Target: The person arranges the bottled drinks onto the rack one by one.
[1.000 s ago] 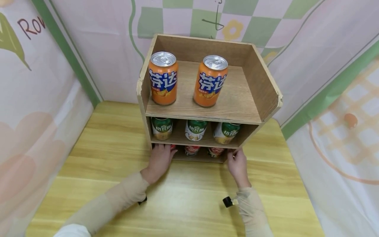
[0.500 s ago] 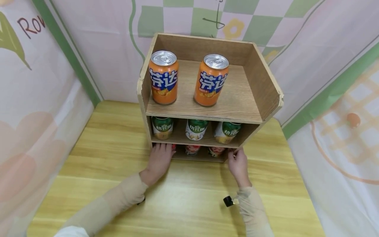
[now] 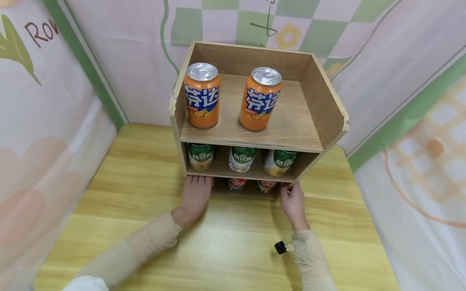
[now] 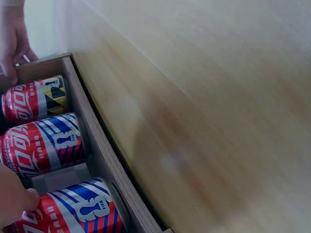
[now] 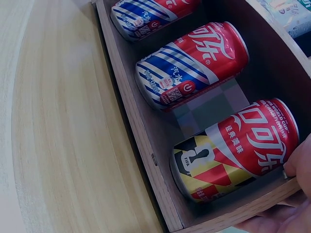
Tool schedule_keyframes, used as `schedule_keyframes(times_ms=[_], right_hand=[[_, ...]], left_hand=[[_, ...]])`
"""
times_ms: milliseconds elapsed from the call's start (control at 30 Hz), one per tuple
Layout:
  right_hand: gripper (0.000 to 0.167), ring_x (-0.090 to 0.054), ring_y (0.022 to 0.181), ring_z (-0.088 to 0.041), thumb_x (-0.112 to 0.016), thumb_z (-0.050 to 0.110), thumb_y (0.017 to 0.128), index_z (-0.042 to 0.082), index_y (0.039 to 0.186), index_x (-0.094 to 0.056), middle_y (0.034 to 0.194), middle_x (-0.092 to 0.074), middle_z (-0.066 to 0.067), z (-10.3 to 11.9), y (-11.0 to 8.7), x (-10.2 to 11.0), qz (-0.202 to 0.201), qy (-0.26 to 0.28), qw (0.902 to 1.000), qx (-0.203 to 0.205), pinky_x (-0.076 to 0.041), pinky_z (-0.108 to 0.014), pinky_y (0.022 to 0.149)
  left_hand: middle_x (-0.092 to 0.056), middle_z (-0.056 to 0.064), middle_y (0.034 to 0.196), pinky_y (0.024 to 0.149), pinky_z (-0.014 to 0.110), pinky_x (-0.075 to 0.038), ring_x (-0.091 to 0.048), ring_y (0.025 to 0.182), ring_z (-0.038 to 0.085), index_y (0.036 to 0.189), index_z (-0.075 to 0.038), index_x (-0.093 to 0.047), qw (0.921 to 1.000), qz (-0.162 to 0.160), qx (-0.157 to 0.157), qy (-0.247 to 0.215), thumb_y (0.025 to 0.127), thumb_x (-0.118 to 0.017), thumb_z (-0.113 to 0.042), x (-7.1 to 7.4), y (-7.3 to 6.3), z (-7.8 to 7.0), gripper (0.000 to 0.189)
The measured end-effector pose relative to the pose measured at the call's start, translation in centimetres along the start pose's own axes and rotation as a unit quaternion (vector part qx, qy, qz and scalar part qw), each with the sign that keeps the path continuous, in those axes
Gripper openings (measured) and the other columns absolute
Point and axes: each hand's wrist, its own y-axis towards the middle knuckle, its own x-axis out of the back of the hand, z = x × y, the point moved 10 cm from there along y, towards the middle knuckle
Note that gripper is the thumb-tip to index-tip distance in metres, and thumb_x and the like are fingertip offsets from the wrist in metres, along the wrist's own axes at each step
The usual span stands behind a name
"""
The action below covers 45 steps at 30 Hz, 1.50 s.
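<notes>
A three-level wooden shelf (image 3: pixel 285 135) stands on the table. My left hand (image 3: pixel 194 198) reaches into its bottom level at the left end. There the thumb (image 4: pixel 30 200) lies against a red and blue-striped cola can (image 4: pixel 87 208), and the hand holds it; the other fingertips are hidden. At the opposite end my right hand (image 3: pixel 293 204) grips the side panel, with its thumb inside and fingers outside. The thumb is close beside a cola can with a yellow and black pattern (image 5: pixel 238 148). Between them stands another cola can (image 5: pixel 194 63).
Three green and white cans (image 3: pixel 242 159) fill the middle level. On top stand two orange soda cans (image 3: pixel 202 97) (image 3: pixel 260 99), left and centre. Printed cloth (image 3: pixel 131 60) surrounds the wooden table (image 3: pixel 233 242) at the back and sides.
My left hand has shifted slightly left, and its thumb, spread to the right earlier, is drawn in. The right hand stays on the side panel. The head view moved a little.
</notes>
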Motion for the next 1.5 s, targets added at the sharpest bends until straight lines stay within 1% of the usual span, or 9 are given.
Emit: schedule_keyframes(times_ms=[133, 333, 533, 667, 867, 1033, 1300, 1400, 1500], right_hand=[[0.021, -0.063, 0.103, -0.047, -0.049, 0.0, 0.101, -0.01, 0.119, -0.052, 0.107, -0.063, -0.034, 0.1, -0.1, -0.1, 0.004, 0.0, 1.0, 0.004, -0.056, -0.061, 0.089], [0.023, -0.061, 0.096, -0.042, -0.046, 0.003, 0.102, -0.009, 0.122, -0.05, 0.104, -0.06, -0.031, 0.0, 0.1, -0.2, 0.012, -0.001, 0.9999, -0.007, -0.056, -0.056, 0.083], [0.026, -0.062, 0.105, -0.046, -0.046, 0.004, 0.103, -0.011, 0.125, -0.05, 0.112, -0.061, -0.035, -0.1, 0.1, -0.1, 0.011, -0.005, 0.9999, -0.003, -0.055, -0.059, 0.089], [0.029, -0.061, 0.11, -0.047, -0.046, 0.005, 0.104, -0.011, 0.129, -0.05, 0.119, -0.06, -0.036, -0.3, -0.1, -0.3, 0.017, 0.001, 0.9998, -0.008, -0.055, -0.06, 0.092], [0.03, -0.061, 0.108, -0.045, -0.046, 0.006, 0.105, -0.01, 0.13, -0.049, 0.117, -0.06, -0.035, -0.4, 0.0, -0.2, 0.017, 0.003, 0.9997, -0.017, -0.055, -0.059, 0.092], [0.03, -0.061, 0.107, -0.046, -0.046, 0.005, 0.104, -0.01, 0.13, -0.049, 0.116, -0.06, -0.035, -0.3, 0.1, -0.2, 0.017, 0.001, 0.9997, -0.014, -0.055, -0.06, 0.091], [0.031, -0.06, 0.114, -0.049, -0.048, 0.004, 0.104, -0.011, 0.131, -0.049, 0.122, -0.059, -0.037, 0.1, 0.0, -0.3, 0.022, 0.007, 0.9997, -0.004, -0.054, -0.061, 0.095], [0.031, -0.06, 0.113, -0.048, -0.048, 0.004, 0.104, -0.01, 0.132, -0.049, 0.122, -0.059, -0.036, 0.1, 0.1, -0.2, 0.019, 0.01, 0.9998, -0.005, -0.054, -0.061, 0.094], [0.031, -0.06, 0.112, -0.048, -0.047, 0.004, 0.104, -0.01, 0.132, -0.049, 0.122, -0.059, -0.036, 0.1, 0.2, -0.2, 0.017, 0.008, 0.9998, -0.004, -0.054, -0.061, 0.093]], left_hand=[[-0.069, 0.009, 0.081, 0.068, 0.036, -0.05, -0.064, 0.073, 0.026, 0.092, -0.007, -0.068, 0.9999, 0.014, 0.0, 0.006, 0.091, -0.077, -0.032, 0.0, -0.1, 0.1, 0.026], [-0.068, 0.008, 0.081, 0.066, 0.035, -0.049, -0.063, 0.071, 0.025, 0.089, -0.008, -0.069, 1.0, 0.001, -0.001, 0.006, 0.09, -0.077, -0.028, 0.4, 0.2, 0.1, 0.022], [-0.071, 0.013, 0.094, 0.074, 0.037, -0.052, -0.066, 0.082, 0.028, 0.1, -0.007, -0.071, 0.9986, 0.052, -0.005, -0.004, 0.089, -0.076, -0.016, -0.2, 0.4, 0.1, 0.015], [-0.072, 0.012, 0.096, 0.077, 0.038, -0.053, -0.068, 0.086, 0.029, 0.1, -0.009, -0.072, 0.9978, 0.063, 0.002, -0.019, 0.091, -0.077, -0.027, -0.4, 0.3, 0.2, 0.021], [-0.072, 0.01, 0.093, 0.077, 0.037, -0.053, -0.068, 0.085, 0.028, 0.103, -0.01, -0.068, 0.9966, 0.081, -0.002, -0.016, 0.085, -0.08, -0.042, -1.0, 0.3, 0.2, 0.038], [-0.072, 0.012, 0.103, 0.082, 0.038, -0.052, -0.068, 0.091, 0.028, 0.115, -0.011, -0.065, 0.9952, 0.097, -0.004, -0.006, 0.089, -0.078, -0.037, -1.7, 0.2, 0.2, 0.039], [-0.07, 0.012, 0.094, 0.072, 0.037, -0.048, -0.064, 0.083, 0.028, 0.106, -0.01, -0.067, 0.9984, 0.053, 0.003, 0.019, 0.086, -0.076, -0.015, -1.2, 0.1, 0.1, 0.023], [-0.07, 0.012, 0.099, 0.077, 0.037, -0.05, -0.065, 0.088, 0.028, 0.11, -0.01, -0.066, 0.9978, 0.063, 0.003, 0.021, 0.084, -0.075, -0.011, -1.4, 0.1, 0.2, 0.027], [-0.07, 0.013, 0.104, 0.083, 0.038, -0.051, -0.065, 0.093, 0.028, 0.113, -0.01, -0.066, 0.9955, 0.093, 0.003, 0.017, 0.086, -0.074, -0.011, -1.7, 0.1, 0.4, 0.029]])
